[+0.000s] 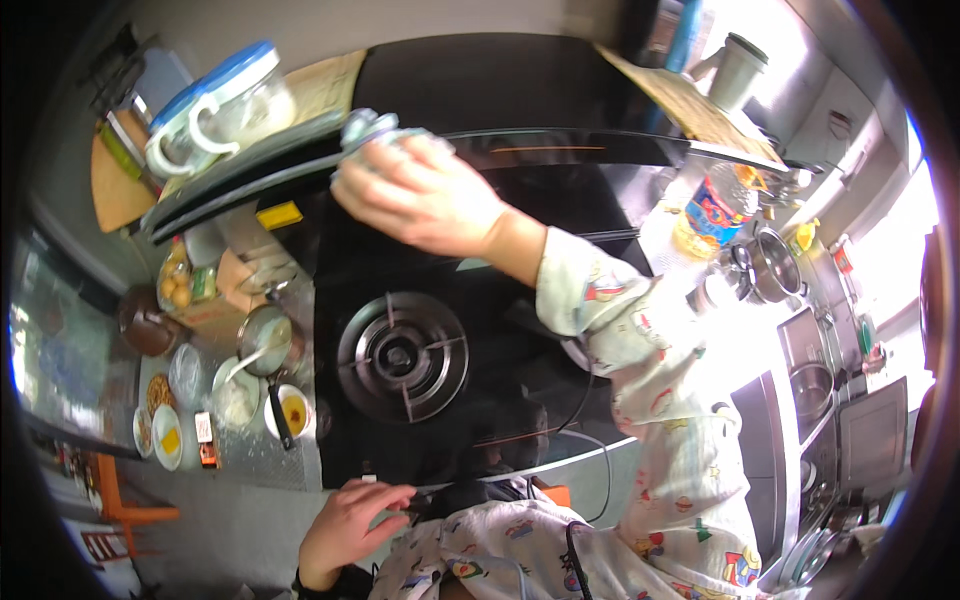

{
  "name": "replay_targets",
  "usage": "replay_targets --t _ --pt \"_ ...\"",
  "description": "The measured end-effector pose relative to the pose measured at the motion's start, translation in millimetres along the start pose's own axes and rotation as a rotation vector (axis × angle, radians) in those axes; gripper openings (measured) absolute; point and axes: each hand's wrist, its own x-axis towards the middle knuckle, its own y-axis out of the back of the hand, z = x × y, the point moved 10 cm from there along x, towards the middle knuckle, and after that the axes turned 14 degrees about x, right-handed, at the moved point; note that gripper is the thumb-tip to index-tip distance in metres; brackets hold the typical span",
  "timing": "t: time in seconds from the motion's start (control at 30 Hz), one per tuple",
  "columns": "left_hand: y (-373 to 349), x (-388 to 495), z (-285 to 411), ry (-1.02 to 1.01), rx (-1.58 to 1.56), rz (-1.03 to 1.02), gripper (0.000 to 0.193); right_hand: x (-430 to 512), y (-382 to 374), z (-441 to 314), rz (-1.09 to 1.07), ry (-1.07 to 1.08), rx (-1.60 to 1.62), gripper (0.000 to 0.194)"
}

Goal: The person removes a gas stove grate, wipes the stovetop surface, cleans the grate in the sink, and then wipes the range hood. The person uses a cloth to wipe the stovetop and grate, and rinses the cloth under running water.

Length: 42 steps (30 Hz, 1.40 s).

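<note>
My right hand [424,195] grips a crumpled pale cloth [370,127] and presses it at the front edge of the black range hood [480,86]. Below that arm lies a black glass gas cooktop [499,409], with a round burner [403,357] in plain view on its left side. The right part of the cooktop is partly hidden by my patterned sleeve. Low in the picture, my left hand [352,525] hovers near the cooktop's front edge, holding nothing, thumb apart from the fingers. A yellow label [279,215] is under the hood's left side.
On the hood's left stand blue-lidded jars [255,97]. The left counter [292,469] bears a bowl of yellow liquid [296,414], a metal pot [251,352], white powder in a bowl [236,401] and eggs [176,291]. An oil bottle [712,210] stands right of the cooktop. A cable [607,465] hangs in front.
</note>
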Motion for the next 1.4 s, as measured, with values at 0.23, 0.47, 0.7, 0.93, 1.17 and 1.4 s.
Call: replay_targets --t 0.23,0.47,0.7,0.93,1.17,1.4 --pt "-25.8 24.7 17.1 0.012 -0.005 -0.066 0.032 -123.0 80.5 68.1 -0.015 0.015 -0.135 0.054" --pt "-39.0 39.4 50.5 -0.096 -0.01 -0.093 0.034 -219.0 166.5 129.2 0.069 -0.444 -0.129 0.054" --pt "-32.1 37.8 54.3 -0.098 -0.005 -0.074 0.031 -222.8 173.9 112.9 0.588 -0.862 -0.048 0.058" --pt "-31.3 29.0 40.6 -0.115 -0.055 -0.059 0.032 -215.6 126.2 97.4 0.554 -0.893 -0.116 0.057" --pt "-18.5 21.6 7.4 -0.153 -0.111 -0.023 0.035 -311.9 64.5 57.3 1.106 -1.47 0.718 0.047" --pt "-11.8 0.4 -43.7 -0.122 -0.12 0.005 0.036 -459.6 -74.8 89.1 1.442 -2.01 0.874 0.021"
